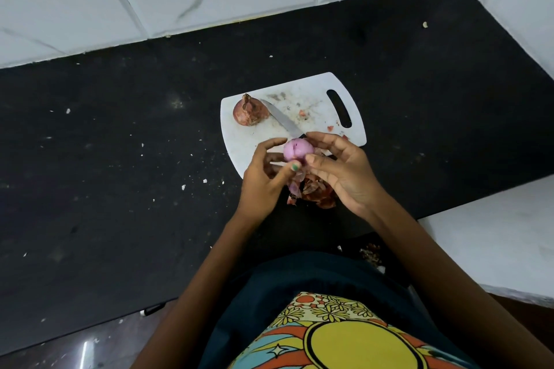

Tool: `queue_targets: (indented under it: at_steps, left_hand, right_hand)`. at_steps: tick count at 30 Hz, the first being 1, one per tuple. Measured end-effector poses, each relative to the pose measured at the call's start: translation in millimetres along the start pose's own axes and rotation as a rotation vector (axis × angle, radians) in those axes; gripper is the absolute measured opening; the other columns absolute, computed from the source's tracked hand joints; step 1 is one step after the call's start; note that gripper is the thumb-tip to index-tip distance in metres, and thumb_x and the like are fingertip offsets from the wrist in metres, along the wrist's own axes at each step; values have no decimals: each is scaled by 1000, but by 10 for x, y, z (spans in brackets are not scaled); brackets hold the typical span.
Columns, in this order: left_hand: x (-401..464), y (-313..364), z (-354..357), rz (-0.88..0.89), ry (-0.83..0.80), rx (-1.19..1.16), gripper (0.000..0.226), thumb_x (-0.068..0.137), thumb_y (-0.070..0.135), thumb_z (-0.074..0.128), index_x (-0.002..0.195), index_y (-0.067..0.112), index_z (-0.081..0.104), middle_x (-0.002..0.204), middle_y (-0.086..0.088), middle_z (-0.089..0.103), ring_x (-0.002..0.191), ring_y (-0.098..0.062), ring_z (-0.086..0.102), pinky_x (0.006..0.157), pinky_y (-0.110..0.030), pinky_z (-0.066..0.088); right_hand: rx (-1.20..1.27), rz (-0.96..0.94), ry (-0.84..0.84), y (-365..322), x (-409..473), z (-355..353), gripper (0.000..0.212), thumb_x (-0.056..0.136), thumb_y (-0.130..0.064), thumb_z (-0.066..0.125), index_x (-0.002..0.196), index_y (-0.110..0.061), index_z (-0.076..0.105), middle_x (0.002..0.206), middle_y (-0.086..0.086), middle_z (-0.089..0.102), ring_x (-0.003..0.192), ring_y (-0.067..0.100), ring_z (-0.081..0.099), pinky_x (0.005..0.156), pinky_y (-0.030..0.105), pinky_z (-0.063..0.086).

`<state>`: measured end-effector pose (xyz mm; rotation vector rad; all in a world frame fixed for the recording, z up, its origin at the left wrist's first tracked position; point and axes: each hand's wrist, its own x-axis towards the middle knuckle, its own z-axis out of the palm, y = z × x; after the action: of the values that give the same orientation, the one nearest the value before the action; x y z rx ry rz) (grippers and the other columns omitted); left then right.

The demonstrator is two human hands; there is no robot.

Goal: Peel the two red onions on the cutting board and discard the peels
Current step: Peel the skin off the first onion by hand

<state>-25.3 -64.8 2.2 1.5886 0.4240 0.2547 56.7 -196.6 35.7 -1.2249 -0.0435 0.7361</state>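
A pale purple peeled onion (297,150) sits between both hands above the near edge of the white cutting board (314,90). My left hand (263,180) grips it from the left with thumb and fingers curled round it. My right hand (344,171) holds it from the right, fingers curled over its side. A second red onion (250,111), still in its brown skin, lies at the board's far left corner. A pile of reddish-brown peels (314,192) lies under my hands on the counter, partly hidden.
A knife lies on the board, its blade (283,118) pointing at the unpeeled onion and its handle hidden under my hands. The black counter (120,159) is speckled with small scraps. White tiled walls stand behind and at right.
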Motion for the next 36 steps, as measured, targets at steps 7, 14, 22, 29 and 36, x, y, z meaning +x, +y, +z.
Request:
queue_targets:
  at_steps: [7,14,22,29,36]
  left_hand:
    - [28,22,-13,-162,32,-283,27,82,21,63,108,14,65,84,0,75,74,-17,73,66,-26,58]
    - [29,47,-35,-173,-31,-252,26,99,21,44,112,14,65,88,4,75,78,-15,71,68,-27,58]
    - [58,123,-53,-82,-120,-173,47,82,3,69,125,19,57,109,6,70,99,-15,69,79,-34,59]
    - [70,116,-45,-40,-13,-143,57,68,10,82,116,6,53,110,-13,70,100,-27,69,88,-48,56]
    - [90,146,-32,7,22,-75,50,75,1,78,119,11,56,112,2,66,98,-9,66,79,-26,56]
  right_hand:
    - [-59,-18,-69,15,-12,-8,41,74,13,65,109,-8,63,104,5,70,99,18,66,87,32,56]
    - [29,2,-31,1,13,18,38,67,-3,70,104,-4,63,95,2,73,97,24,68,91,41,54]
    - [37,43,-99,1,31,-23,29,91,2,49,117,-4,60,110,10,68,97,20,68,82,35,58]
    - [-301,-165,47,-11,65,7,19,90,-6,61,109,-5,65,99,0,71,95,17,68,82,36,57]
    - [-788,-604,31,-7,65,52,24,79,-10,76,102,-4,72,96,4,69,90,12,66,80,27,56]
